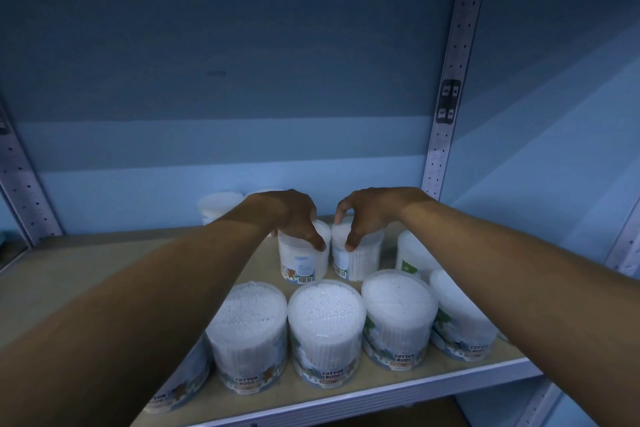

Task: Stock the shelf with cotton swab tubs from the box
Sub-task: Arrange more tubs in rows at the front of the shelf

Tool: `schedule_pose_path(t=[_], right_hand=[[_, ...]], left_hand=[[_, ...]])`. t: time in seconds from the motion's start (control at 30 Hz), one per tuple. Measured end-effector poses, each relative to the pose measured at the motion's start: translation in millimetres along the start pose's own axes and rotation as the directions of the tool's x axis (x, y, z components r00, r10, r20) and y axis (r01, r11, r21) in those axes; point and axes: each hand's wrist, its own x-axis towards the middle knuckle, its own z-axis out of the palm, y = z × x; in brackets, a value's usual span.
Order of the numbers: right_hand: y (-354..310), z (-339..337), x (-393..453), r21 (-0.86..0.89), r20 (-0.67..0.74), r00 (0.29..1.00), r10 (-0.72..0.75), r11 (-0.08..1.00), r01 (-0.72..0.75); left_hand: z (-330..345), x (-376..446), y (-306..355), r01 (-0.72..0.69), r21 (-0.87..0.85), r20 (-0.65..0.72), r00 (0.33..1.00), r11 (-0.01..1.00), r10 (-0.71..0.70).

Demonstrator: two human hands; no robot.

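Both my arms reach into the shelf (69, 263). My left hand (294, 215) grips the top of a clear cotton swab tub (304, 263) in the middle row, thumb down its right side. Right beside it, my right hand (367, 215) grips the lid of a second tub (356, 262), thumb on its front. Both tubs stand upright on the shelf board, barcodes facing me. A front row of several tubs (325, 329) labelled "Cotton Buds" stands along the shelf edge. The box is out of view.
Further tubs stand at the back left (218, 206) and at the right (412, 255). The shelf's left half is bare board. Perforated metal uprights (446, 94) frame the blue back wall; the white shelf lip (381, 395) runs along the front.
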Motion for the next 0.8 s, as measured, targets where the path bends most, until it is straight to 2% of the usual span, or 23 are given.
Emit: schedule_pose_path(t=[0.27,0.4,0.57,0.8], right_hand=[[6.6,-3.7,-1.1,0.031,0.052,0.998,-0.023,0.999,0.021],[9.7,-11.4,-3.5,0.106,-0.040,0.998,0.046,0.993,-0.042],[3.0,-9.6,-1.0,0.035,-0.029,0.989,0.142,0.989,-0.141],[-8.1,-5.1,1.4,-0.001,-0.006,0.985,0.175,0.985,-0.175]], left_hand=[[-2.3,-3.5,5.5,0.019,0.000,0.004,1.000,1.000,-0.019],[-7.2,-4.4,-0.2,-0.030,0.058,0.011,0.999,0.998,0.030],[-10.4,-8.1,2.3,-0.111,0.084,0.084,0.991,0.990,0.104],[-9.1,-5.5,5.9,-0.141,0.116,0.093,0.987,0.983,0.130]])
